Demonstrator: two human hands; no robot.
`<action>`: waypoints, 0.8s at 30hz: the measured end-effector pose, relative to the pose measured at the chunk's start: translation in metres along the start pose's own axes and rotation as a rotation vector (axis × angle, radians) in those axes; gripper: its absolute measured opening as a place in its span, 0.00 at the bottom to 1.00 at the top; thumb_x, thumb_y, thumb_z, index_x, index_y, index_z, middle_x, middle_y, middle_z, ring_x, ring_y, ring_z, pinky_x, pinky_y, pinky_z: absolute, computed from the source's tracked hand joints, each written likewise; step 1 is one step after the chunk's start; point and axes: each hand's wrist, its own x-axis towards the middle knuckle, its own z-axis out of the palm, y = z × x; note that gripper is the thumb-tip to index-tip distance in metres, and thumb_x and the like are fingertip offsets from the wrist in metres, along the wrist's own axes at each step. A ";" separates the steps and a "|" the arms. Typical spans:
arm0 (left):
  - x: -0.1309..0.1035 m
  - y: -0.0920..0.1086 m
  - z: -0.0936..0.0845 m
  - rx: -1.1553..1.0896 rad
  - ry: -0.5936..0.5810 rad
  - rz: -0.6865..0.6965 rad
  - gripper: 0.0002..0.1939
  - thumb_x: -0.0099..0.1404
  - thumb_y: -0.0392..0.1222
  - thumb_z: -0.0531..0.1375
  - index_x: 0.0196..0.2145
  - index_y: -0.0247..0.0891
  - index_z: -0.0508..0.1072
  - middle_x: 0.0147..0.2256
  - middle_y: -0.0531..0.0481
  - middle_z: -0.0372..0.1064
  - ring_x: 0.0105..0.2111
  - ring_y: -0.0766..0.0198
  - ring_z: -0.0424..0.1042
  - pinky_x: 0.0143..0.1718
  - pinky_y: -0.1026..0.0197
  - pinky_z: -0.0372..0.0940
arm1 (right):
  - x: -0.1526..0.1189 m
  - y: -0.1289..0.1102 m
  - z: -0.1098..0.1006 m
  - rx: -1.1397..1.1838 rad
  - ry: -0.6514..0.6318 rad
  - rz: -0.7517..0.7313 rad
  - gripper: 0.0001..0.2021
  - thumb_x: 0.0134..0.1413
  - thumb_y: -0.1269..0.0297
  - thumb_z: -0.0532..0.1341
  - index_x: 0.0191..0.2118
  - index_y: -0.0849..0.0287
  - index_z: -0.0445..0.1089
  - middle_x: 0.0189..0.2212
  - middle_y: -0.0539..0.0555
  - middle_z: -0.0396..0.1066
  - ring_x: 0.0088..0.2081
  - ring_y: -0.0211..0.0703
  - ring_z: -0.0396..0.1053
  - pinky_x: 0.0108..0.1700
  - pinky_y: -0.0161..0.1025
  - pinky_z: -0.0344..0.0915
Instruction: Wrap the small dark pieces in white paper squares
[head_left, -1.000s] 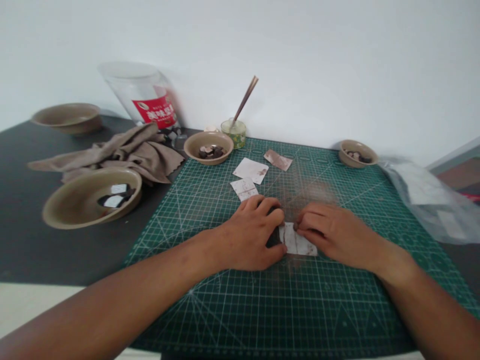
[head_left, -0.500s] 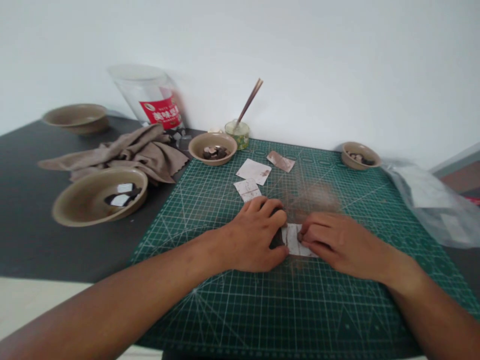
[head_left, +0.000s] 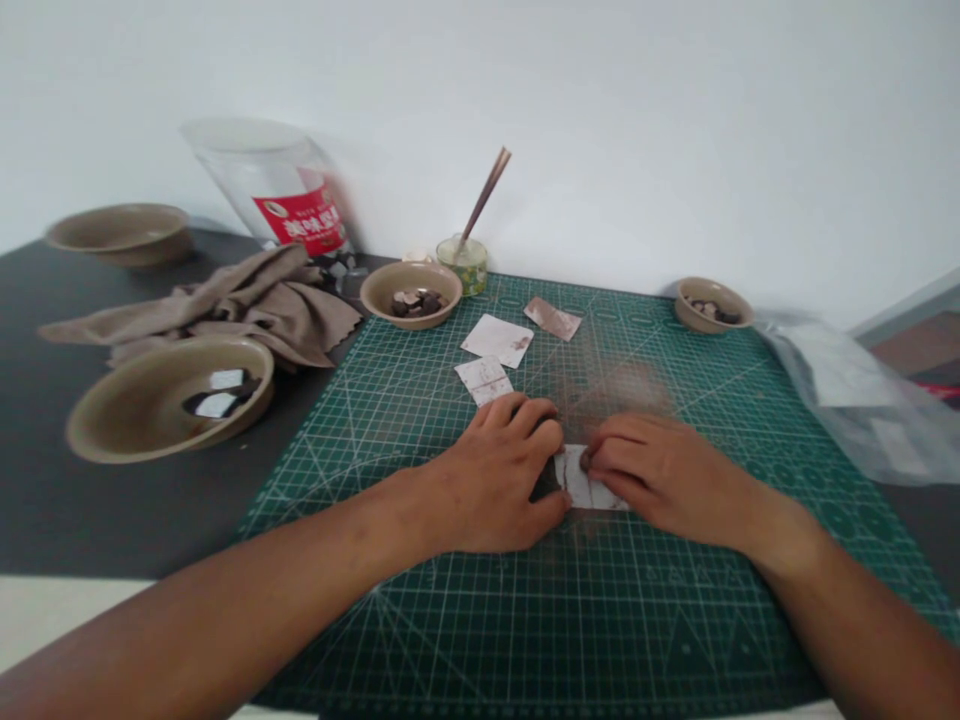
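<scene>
On green mat [head_left: 465, 620], hands [head_left: 517, 470] inside its edges

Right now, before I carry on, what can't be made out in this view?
All in the head view:
- Small dark piece: shape mostly hidden by the right hand.
- White strip: right end covered by the same fingers.
- Under the left hand: covered by palm and fingers.
- Red label: small print blurred.
- Clear bag: cut off by the right edge.

A crumpled brown cloth [head_left: 247, 305] lies on a dark desk [head_left: 82, 500], in front of a clear jar [head_left: 255, 175] with a red label. At the right sits a see-through plastic bag [head_left: 862, 400].
</scene>
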 end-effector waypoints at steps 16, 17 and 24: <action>0.001 0.000 0.002 0.008 0.014 0.008 0.16 0.64 0.49 0.60 0.46 0.39 0.67 0.57 0.41 0.61 0.60 0.44 0.57 0.62 0.39 0.56 | 0.001 -0.001 -0.002 0.135 -0.107 0.007 0.07 0.67 0.68 0.57 0.39 0.57 0.73 0.38 0.53 0.72 0.38 0.41 0.70 0.41 0.38 0.67; 0.001 0.000 0.001 0.009 0.011 0.004 0.16 0.64 0.49 0.61 0.46 0.39 0.67 0.57 0.41 0.61 0.60 0.44 0.56 0.62 0.39 0.56 | 0.002 0.000 -0.001 0.105 -0.070 0.019 0.07 0.68 0.69 0.57 0.40 0.57 0.73 0.39 0.53 0.72 0.39 0.42 0.70 0.42 0.40 0.67; 0.001 0.000 0.001 0.000 0.010 0.005 0.16 0.64 0.49 0.60 0.45 0.38 0.67 0.57 0.41 0.61 0.60 0.44 0.57 0.63 0.39 0.55 | 0.000 0.003 -0.006 0.086 -0.137 0.075 0.07 0.68 0.67 0.57 0.38 0.57 0.72 0.36 0.51 0.71 0.36 0.40 0.69 0.39 0.38 0.65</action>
